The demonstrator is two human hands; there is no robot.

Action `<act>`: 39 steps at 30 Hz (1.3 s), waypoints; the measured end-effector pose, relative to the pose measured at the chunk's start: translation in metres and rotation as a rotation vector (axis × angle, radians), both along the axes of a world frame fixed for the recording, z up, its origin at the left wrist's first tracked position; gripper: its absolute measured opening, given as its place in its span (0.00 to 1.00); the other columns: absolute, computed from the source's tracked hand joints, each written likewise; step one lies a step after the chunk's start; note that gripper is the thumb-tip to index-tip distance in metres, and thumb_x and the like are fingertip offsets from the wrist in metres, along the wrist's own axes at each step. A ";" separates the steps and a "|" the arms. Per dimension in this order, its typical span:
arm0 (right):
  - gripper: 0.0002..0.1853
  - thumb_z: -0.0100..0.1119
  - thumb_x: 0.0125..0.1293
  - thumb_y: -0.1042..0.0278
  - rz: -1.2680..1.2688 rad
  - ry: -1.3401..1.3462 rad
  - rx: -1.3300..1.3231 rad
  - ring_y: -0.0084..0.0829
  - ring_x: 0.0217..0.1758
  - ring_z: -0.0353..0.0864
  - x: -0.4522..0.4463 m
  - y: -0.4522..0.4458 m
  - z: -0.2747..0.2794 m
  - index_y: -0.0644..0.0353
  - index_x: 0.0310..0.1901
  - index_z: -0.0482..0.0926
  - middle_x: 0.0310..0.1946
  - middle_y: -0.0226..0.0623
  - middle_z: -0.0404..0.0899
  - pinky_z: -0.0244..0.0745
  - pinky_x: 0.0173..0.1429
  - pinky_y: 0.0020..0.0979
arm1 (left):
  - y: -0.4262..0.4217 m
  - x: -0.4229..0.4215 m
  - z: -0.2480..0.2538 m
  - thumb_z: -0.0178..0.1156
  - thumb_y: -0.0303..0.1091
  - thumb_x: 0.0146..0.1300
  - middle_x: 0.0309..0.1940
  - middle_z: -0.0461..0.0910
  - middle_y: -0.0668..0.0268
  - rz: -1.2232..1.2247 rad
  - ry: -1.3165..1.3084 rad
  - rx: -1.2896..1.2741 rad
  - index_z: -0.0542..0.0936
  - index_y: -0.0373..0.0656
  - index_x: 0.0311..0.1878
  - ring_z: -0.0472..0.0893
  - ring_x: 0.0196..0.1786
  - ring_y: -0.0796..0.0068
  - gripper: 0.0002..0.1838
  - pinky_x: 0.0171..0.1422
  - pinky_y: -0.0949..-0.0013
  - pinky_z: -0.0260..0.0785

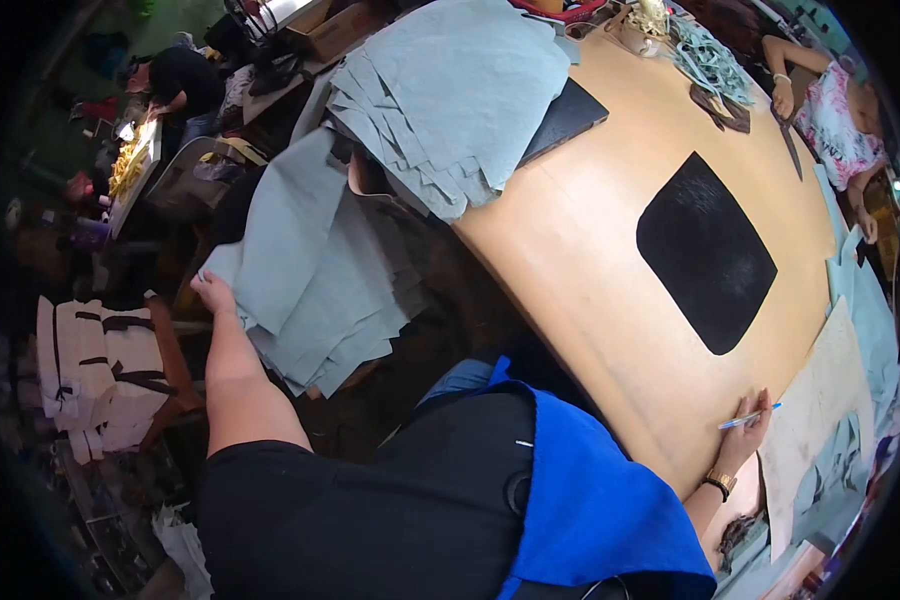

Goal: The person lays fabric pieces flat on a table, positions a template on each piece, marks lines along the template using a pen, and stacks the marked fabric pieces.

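At left, the left hand (213, 291) grips the edge of a pale blue-grey sheet (292, 215) between its fingers, with more sheets hanging beneath. Beside it, a fanned stack of similar sheets (460, 85) lies on the tan tabletop (580, 235), partly over a dark slab (567, 118). Farther right lies a black panel (708, 255); near its lower corner, the right hand (750, 428) holds a blue-and-white pen (732, 423), fingers closed around it. At far right, another person's hand (783, 98) holds scissors (792, 150).

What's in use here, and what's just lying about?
Likely in use:
- pale blue sheet, in left hand
- pen, in right hand
- black panel, on table

Probably lying about:
- blue scrap tangle
- strapped white bundle
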State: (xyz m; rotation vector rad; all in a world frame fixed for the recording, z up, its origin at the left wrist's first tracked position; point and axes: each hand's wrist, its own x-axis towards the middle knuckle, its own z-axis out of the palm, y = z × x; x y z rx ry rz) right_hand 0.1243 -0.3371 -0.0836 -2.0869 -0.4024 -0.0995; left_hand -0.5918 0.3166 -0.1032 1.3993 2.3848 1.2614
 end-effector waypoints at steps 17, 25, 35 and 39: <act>0.23 0.61 0.65 0.72 -0.078 -0.134 -0.241 0.37 0.64 0.72 -0.014 0.014 0.023 0.66 0.62 0.72 0.59 0.47 0.74 0.65 0.68 0.35 | -0.059 0.204 -0.096 0.46 0.74 0.60 0.79 0.36 0.56 -0.474 0.509 -0.835 0.41 0.54 0.79 0.38 0.80 0.54 0.52 0.75 0.32 0.37; 0.23 0.62 0.63 0.74 -0.079 -0.185 -0.255 0.38 0.61 0.74 -0.014 0.016 0.025 0.66 0.60 0.74 0.56 0.46 0.77 0.67 0.65 0.35 | -0.055 0.232 -0.063 0.47 0.56 0.71 0.76 0.50 0.52 -0.549 0.221 -0.041 0.57 0.47 0.74 0.49 0.78 0.51 0.35 0.73 0.34 0.40; 0.21 0.65 0.60 0.74 -0.125 -0.232 -0.225 0.40 0.55 0.78 -0.018 0.018 0.025 0.64 0.56 0.76 0.50 0.46 0.80 0.71 0.60 0.36 | -0.092 0.521 0.105 0.57 0.47 0.63 0.67 0.66 0.49 -1.146 0.757 0.064 0.64 0.46 0.70 0.65 0.69 0.47 0.34 0.67 0.43 0.62; 0.21 0.66 0.59 0.73 -0.126 -0.238 -0.246 0.43 0.55 0.78 -0.018 0.015 0.031 0.63 0.55 0.77 0.50 0.47 0.80 0.71 0.60 0.38 | -0.073 0.562 0.123 0.56 0.35 0.60 0.60 0.72 0.41 -1.145 0.745 -0.332 0.62 0.41 0.69 0.75 0.61 0.47 0.33 0.61 0.47 0.68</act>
